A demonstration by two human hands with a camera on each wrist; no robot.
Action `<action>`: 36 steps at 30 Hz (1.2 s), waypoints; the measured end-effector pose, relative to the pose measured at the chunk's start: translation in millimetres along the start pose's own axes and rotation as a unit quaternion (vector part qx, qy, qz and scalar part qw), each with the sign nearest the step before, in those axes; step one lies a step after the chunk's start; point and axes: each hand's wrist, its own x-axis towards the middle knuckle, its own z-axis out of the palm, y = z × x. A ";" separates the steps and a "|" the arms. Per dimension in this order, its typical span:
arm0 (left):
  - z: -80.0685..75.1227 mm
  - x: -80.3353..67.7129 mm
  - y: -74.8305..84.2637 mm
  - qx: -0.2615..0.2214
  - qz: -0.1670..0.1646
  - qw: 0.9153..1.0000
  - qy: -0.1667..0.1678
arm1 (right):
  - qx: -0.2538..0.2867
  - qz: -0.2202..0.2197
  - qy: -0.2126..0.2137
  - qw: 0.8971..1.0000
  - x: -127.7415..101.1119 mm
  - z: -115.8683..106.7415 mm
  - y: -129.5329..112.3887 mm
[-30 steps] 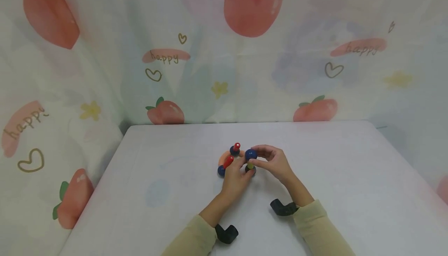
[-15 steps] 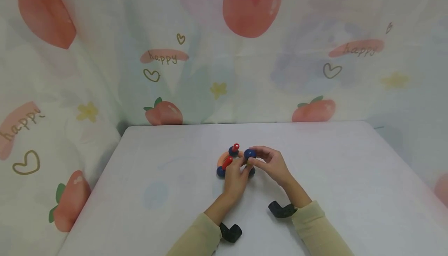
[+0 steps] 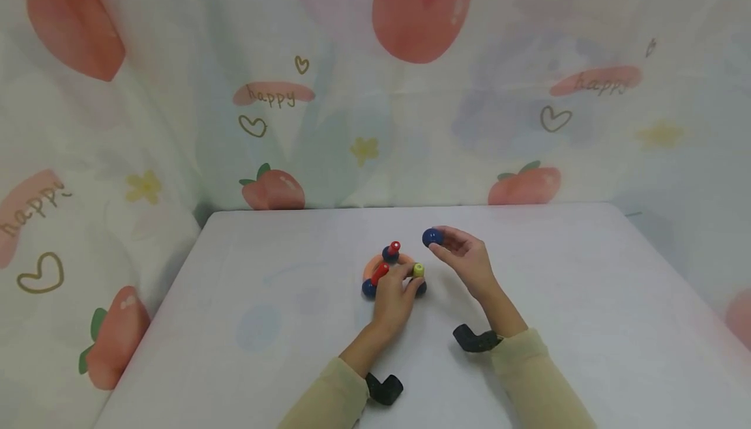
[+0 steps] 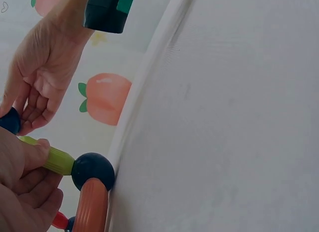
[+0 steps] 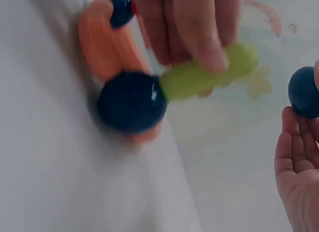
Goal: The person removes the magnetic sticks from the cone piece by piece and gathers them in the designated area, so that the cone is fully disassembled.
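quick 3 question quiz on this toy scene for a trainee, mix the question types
1. True or false: the right hand holds a blue ball clear of the toy.
2. Which stick does the left hand pinch? A red, B green, C orange.
3. Fill in: the green stick plugs into a dark blue ____.

Key: 1 true. 2 B. 3 ball; that second ball also joins an orange stick at the table surface.

A green rod (image 4: 54, 158) is gripped by the left hand (image 4: 20, 192); it is joined to a dark ball (image 4: 93, 170), below which an orange rod (image 4: 91, 207) is attached.
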 end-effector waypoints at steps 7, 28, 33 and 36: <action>-0.6 -0.2 -1.7 0.008 -0.024 1.000 -0.013 | -0.017 0.037 -0.003 0.999 12.9 -12.5 21.1; -1.8 -0.3 -4.1 -0.012 -0.016 0.999 -0.026 | -0.156 0.153 -0.069 0.973 32.9 -42.3 55.9; -2.3 -0.3 -0.8 -0.009 -0.026 0.999 -0.025 | -0.168 0.165 -0.071 0.969 34.9 -43.8 62.7; -1.7 -0.5 0.2 0.000 -0.032 0.999 -0.030 | -0.179 0.168 -0.068 0.967 34.8 -44.2 65.3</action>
